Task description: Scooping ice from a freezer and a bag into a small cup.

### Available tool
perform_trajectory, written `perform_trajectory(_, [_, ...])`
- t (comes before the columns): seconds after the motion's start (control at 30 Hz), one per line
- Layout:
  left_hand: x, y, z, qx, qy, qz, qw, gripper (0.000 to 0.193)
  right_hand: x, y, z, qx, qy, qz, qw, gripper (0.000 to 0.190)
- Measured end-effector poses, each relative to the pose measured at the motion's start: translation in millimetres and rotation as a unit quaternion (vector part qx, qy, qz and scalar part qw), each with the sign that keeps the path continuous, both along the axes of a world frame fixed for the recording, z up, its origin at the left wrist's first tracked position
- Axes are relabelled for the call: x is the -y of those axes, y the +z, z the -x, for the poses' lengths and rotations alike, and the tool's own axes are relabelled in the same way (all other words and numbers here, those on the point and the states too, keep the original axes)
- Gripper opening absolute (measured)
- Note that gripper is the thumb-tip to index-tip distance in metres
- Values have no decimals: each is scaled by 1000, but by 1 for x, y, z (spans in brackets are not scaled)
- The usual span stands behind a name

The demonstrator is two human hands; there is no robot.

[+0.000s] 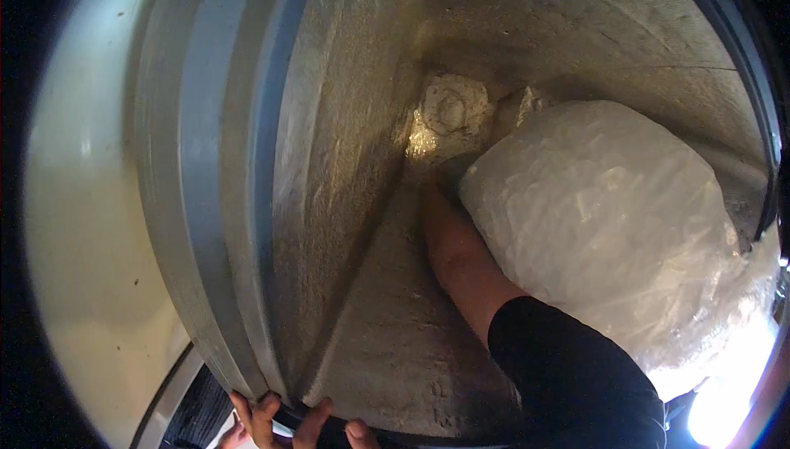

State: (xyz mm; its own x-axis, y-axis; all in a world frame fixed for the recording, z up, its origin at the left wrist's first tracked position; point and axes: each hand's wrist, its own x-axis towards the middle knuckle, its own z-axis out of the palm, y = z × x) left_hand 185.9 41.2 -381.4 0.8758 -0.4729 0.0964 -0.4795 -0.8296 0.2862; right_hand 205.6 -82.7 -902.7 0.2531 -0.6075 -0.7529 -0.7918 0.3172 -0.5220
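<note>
My right forearm (453,251), in a black short sleeve (574,369), reaches down into a deep container with dull grey-brown inner walls (345,109). The hand at its end lies in shadow near the bottom corner, so its fingers and anything in them cannot be made out. Close beside that arm, on the right, is a large, full bag of cloudy plastic (605,202). At the near edge, the fingers of my left hand (302,424) are hooked over the container's dark rim (395,436).
A ribbed grey edge (203,140) curves along the left side, with a pale panel (86,202) beyond it. In the far bottom corner is a whitish raised block with a round mark (447,106). Bright light (719,406) glares at the lower right.
</note>
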Motion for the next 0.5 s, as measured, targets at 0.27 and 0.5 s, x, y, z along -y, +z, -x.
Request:
perform_trajectory(0.27, [-8, -10, 2, 13, -9, -1, 1000, 29, 41, -73, -49, -52, -187, 36, 980, 34])
perform_trajectory(0.5, [-20, -6, 5, -16, -31, -6, 999, 25, 64, -132, -66, -6, -252, 172, 952, 35])
